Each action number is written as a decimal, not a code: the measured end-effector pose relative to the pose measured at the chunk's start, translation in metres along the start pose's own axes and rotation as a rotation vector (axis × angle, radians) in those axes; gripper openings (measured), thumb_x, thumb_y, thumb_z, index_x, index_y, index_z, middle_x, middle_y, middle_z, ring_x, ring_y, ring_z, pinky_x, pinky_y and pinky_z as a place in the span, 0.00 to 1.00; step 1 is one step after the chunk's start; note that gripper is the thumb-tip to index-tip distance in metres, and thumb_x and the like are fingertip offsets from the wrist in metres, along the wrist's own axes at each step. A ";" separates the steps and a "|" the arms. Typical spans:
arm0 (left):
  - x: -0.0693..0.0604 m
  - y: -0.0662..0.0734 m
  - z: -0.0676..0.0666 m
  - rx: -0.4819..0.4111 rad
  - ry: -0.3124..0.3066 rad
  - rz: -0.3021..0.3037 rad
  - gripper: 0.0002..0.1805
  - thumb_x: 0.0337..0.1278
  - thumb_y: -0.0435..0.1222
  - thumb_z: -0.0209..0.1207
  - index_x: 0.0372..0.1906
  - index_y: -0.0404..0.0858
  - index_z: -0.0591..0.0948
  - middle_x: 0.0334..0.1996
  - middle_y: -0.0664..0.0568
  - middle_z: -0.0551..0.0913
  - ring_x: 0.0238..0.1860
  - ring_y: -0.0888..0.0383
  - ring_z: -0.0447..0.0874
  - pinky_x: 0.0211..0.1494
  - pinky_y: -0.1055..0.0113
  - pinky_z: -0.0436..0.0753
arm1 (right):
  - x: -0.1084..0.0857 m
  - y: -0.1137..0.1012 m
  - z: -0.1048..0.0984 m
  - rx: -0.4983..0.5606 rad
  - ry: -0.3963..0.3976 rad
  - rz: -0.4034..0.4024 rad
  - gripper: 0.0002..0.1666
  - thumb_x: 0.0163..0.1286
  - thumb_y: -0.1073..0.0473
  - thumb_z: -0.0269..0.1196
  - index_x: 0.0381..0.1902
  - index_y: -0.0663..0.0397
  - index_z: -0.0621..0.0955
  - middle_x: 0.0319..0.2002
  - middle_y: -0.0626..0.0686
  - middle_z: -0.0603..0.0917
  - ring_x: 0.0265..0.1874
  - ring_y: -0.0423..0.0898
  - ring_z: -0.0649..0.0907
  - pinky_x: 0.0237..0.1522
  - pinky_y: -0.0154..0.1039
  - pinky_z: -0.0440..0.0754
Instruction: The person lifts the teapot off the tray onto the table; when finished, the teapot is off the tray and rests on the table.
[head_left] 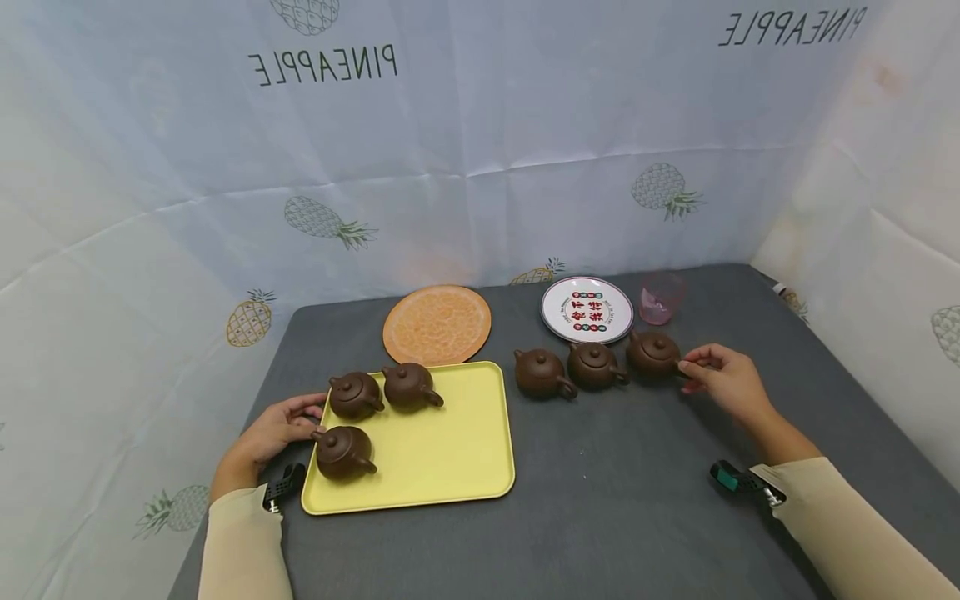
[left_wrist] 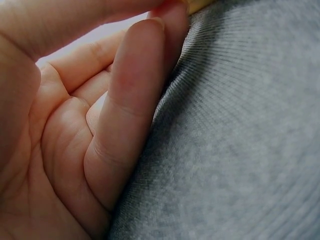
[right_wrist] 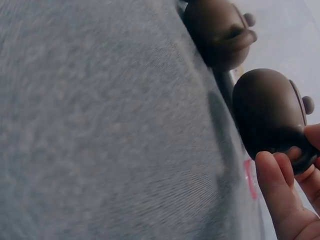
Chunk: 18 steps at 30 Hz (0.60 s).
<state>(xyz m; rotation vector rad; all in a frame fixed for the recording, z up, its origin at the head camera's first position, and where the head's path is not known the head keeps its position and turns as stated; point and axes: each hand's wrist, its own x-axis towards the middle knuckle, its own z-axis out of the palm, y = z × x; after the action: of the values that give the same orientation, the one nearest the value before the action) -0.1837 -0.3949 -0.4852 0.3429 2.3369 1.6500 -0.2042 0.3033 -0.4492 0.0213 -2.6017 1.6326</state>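
Observation:
On the right side of the table, my right hand (head_left: 723, 379) pinches the handle of a brown teapot (head_left: 654, 354) between thumb and fingers. The right wrist view shows this teapot (right_wrist: 270, 110) up close, with fingertips (right_wrist: 270, 170) at its looped handle. Two more brown teapots stand in a row to its left, the middle teapot (head_left: 592, 367) and the leftmost teapot (head_left: 540, 373). My left hand (head_left: 281, 425) grips the left rim of a yellow tray (head_left: 442, 450). Three brown teapots sit on that tray, including a front teapot (head_left: 343, 454) close to the left thumb.
Behind the tray lies a round orange mat (head_left: 437, 325), its front edge behind the tray's back rim. A white plate (head_left: 587, 308) with red lettering and a pink translucent cup (head_left: 660, 300) stand behind the row of teapots. Pineapple-printed cloth (head_left: 480, 125) hangs around the dark grey table (head_left: 600, 517).

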 end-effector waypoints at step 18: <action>0.000 0.001 0.000 0.014 -0.005 0.002 0.32 0.60 0.21 0.57 0.67 0.16 0.59 0.46 0.34 0.74 0.36 0.58 0.84 0.40 0.67 0.81 | -0.002 0.015 0.003 0.023 0.006 0.041 0.19 0.73 0.58 0.60 0.48 0.73 0.74 0.40 0.67 0.81 0.27 0.50 0.86 0.31 0.42 0.84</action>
<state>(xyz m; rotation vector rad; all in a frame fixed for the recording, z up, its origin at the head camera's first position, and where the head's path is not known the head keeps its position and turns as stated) -0.1837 -0.3950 -0.4843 0.3511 2.3459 1.6329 -0.2033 0.3067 -0.4644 -0.0354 -2.5957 1.6734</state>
